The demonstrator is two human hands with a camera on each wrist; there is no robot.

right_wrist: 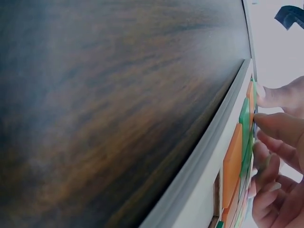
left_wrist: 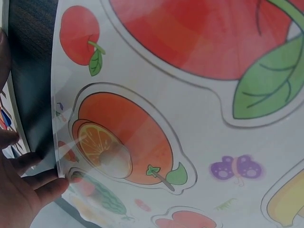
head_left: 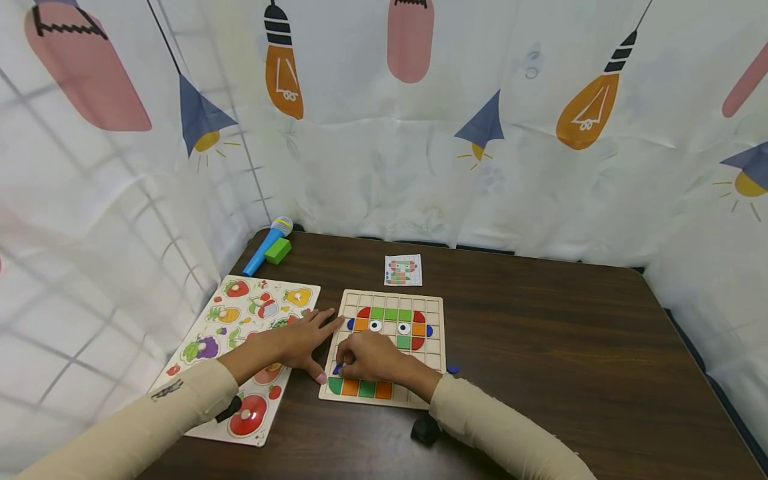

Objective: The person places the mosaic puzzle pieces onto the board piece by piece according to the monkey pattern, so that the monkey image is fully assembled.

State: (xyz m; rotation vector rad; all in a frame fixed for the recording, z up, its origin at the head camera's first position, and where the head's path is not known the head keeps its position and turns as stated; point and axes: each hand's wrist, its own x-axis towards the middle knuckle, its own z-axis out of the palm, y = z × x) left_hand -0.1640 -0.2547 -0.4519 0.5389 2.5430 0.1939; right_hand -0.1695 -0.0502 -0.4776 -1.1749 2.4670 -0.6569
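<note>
A wooden grid board (head_left: 354, 301) lies on the table, filled in part with green, orange, red and blue tiles and two white eye tiles. My right hand (head_left: 373, 357) reaches over its middle and pinches a small blue tile (head_left: 338, 369) between thumb and finger, just above the bottom row of green and orange tiles (head_left: 367, 389). In the right wrist view, those fingertips are right at the tiles. With fingers spread, my left hand (head_left: 305, 339) rests at the grid board's left edge, partly over the fruit puzzle board (left_wrist: 194, 118).
Behind the grid board lies a small pattern card (head_left: 403, 270). A loose blue tile (head_left: 453, 369) sits beside its right edge. At the back left are a blue toy microphone (head_left: 264, 250) and a green block (head_left: 279, 251). A printed curtain (head_left: 372, 173) hangs behind the table.
</note>
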